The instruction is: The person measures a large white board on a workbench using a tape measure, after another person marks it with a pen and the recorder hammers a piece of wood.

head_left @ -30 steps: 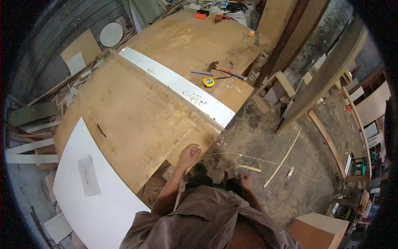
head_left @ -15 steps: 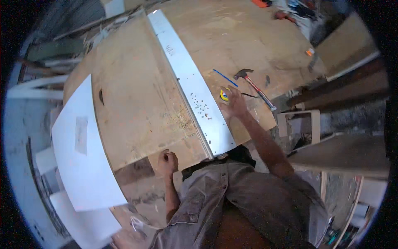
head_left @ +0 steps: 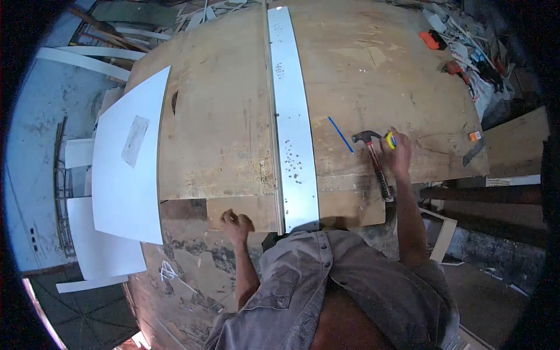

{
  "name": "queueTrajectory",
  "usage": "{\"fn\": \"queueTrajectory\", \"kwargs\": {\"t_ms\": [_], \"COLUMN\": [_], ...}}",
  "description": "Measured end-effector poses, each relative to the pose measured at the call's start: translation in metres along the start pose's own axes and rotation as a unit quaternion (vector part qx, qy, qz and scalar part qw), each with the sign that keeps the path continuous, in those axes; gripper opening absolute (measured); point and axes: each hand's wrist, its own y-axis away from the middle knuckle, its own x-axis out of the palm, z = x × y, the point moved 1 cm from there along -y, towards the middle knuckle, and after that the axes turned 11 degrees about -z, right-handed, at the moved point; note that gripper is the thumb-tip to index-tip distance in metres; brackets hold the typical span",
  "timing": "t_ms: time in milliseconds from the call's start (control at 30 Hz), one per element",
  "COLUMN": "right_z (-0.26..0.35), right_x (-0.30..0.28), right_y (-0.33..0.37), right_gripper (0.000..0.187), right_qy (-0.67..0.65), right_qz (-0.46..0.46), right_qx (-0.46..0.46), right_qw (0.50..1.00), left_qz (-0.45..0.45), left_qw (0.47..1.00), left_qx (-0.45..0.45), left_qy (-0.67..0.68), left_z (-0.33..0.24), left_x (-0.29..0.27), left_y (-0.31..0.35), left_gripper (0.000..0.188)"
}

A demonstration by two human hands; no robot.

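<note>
Yellow in the head view: grasping a tape measure [head_left: 390, 140] in the right hand [head_left: 399, 154], pinching its casing between thumb and fingers, and holding it over the wooden table [head_left: 221, 116], just to the right of the head of a red-handled hammer [head_left: 378, 166]. Partly hiding the casing behind the fingers, thus not showing whether touching the tabletop.

Same view, near edge: bending loosely at the fingers of the left hand [head_left: 235, 226], with the grip apparently released and nothing visible in it; appearing over a brown panel [head_left: 259, 213], without clearly showing contact.

Same view, centre: showing between the hands a long white strip [head_left: 294, 105], lying lengthwise away from the body and bearing clusters of dark marks, too small for telling specks from holes. Showing also a blue pencil-like stick [head_left: 340, 135], slanting between strip and hammer, and, towards the left, a large white sheet [head_left: 131, 192].

Handling well, by judgement: pinching the casing firmly by its sides; leaving the blade's mouth uncovered; passing clear above the hammer's claw rather than dragging across it; avoiding nudging the stick; and reserving the unoccupied left hand for steadying.
</note>
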Motion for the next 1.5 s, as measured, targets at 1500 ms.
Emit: {"fn": "queueTrajectory", "kwargs": {"t_ms": [1500], "right_z": [0.003], "right_x": [0.050], "right_y": [0.355], "right_gripper": [0.065], "right_qy": [-0.468], "right_qz": [0.017], "right_qx": [0.406], "right_qw": [0.785], "left_qz": [0.085], "left_qw": [0.986], "left_qx": [-0.081], "left_qy": [-0.121], "left_z": [0.054], "left_x": [0.010], "left_y": [-0.059], "left_gripper": [0.082]}}
